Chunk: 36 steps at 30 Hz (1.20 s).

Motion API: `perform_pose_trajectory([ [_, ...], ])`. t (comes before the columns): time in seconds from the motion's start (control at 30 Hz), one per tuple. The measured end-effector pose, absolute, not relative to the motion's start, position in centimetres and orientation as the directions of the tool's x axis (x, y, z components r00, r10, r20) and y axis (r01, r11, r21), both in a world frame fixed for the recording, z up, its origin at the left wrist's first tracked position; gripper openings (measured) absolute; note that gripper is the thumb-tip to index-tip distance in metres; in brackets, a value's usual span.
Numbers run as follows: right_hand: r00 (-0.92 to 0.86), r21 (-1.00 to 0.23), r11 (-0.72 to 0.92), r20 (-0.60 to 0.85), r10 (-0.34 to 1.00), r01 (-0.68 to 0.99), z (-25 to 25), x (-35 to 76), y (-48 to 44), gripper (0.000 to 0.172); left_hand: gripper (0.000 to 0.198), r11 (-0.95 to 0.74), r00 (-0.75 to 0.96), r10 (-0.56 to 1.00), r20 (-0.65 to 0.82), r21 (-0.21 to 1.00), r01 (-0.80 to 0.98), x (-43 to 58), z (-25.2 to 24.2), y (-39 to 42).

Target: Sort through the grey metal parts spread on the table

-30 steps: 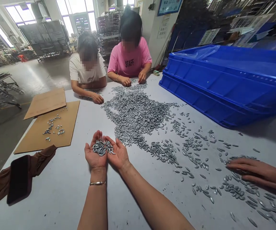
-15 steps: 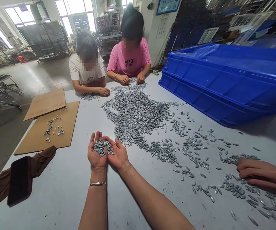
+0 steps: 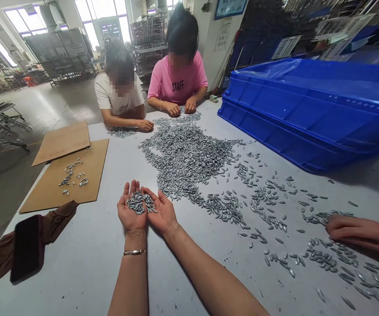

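My left hand [image 3: 132, 213] and my right hand [image 3: 163, 213] are side by side, palms up, cupped together over the white table. A small heap of grey, spindle-shaped pieces [image 3: 138, 202] lies across both palms, most of it on the left one. A silver bangle [image 3: 134, 252] is round my left wrist. Just beyond my hands spreads a large pile of the same pieces [image 3: 189, 153], and looser ones [image 3: 268, 197] are scattered to the right.
Two cardboard sheets [image 3: 92, 175], the nearer bearing some pieces, lie at left. A phone [image 3: 27, 248] rests on brown cloth [image 3: 59, 219]. Blue crates [image 3: 308, 118] stand back right. Two people sit opposite; another person's hand [image 3: 357, 232] is at right among pieces.
My left hand has shifted very slightly left, with the pieces still in both palms. The other person's hand at right and the hands across the table have moved a little.
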State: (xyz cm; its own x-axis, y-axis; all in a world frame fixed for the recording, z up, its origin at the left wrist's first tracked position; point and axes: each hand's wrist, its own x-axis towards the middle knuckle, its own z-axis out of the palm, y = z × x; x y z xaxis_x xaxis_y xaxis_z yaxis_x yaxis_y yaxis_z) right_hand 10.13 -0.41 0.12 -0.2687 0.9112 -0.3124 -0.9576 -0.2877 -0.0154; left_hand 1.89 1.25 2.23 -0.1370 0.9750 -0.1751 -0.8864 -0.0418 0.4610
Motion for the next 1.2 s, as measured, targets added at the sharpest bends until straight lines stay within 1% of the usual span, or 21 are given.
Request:
perform_pose_trajectory([
  [0.1, -0.271, -0.017, -0.290, -0.312, 0.911, -0.957, 0.0, 10.1, -0.4, 0.039, 0.030, -0.050, -0.164, 0.968, -0.190, 0.493, -0.869, 2.1, 2.1, 1.3],
  [0.17, -0.271, -0.020, -0.291, -0.313, 0.910, -0.956, 0.0, 10.0, -0.4, 0.039, 0.033, -0.056, -0.179, 0.967, -0.182, 0.534, -0.844, 2.2, 1.9, 1.3],
  [0.33, -0.269, -0.022, -0.288, -0.295, 0.917, -0.957, 0.2, 9.9, -0.4, 0.038, 0.046, -0.083, -0.174, 0.982, -0.077, 0.649, -0.756, 2.4, 1.8, 0.9],
  [0.43, -0.270, -0.030, -0.290, -0.283, 0.920, -0.957, 0.2, 10.0, -0.4, 0.038, 0.048, -0.099, -0.178, 0.983, -0.047, 0.681, -0.726, 2.4, 2.0, 0.7],
  [0.57, -0.272, -0.059, -0.299, -0.281, 0.920, -0.952, -0.1, 9.9, -0.4, 0.038, 0.035, -0.088, -0.181, 0.980, -0.087, 0.624, -0.776, 2.5, 2.4, 0.8],
  [0.67, -0.261, -0.066, -0.289, -0.277, 0.925, -0.955, -0.2, 9.9, -0.3, 0.038, 0.043, -0.073, -0.175, 0.977, -0.118, 0.587, -0.806, 2.5, 2.7, 0.9],
  [0.73, -0.261, -0.063, -0.289, -0.276, 0.925, -0.955, -0.3, 9.8, -0.3, 0.038, 0.050, -0.070, -0.175, 0.977, -0.126, 0.582, -0.810, 2.6, 2.8, 0.8],
  [0.87, -0.272, -0.054, -0.300, -0.294, 0.916, -0.952, -0.2, 9.8, -0.3, 0.038, 0.058, -0.093, -0.191, 0.976, -0.108, 0.585, -0.806, 2.7, 2.8, 0.7],
  [1.0, -0.272, -0.033, -0.296, -0.312, 0.910, -0.955, 0.3, 9.9, -0.5, 0.036, 0.062, -0.121, -0.204, 0.976, -0.079, 0.584, -0.803, 2.9, 2.8, 0.6],
  [1.2, -0.260, -0.026, -0.279, -0.289, 0.921, -0.960, 0.1, 9.8, -0.4, 0.034, 0.063, -0.111, -0.190, 0.978, -0.084, 0.563, -0.819, 2.7, 2.8, 0.6],
])
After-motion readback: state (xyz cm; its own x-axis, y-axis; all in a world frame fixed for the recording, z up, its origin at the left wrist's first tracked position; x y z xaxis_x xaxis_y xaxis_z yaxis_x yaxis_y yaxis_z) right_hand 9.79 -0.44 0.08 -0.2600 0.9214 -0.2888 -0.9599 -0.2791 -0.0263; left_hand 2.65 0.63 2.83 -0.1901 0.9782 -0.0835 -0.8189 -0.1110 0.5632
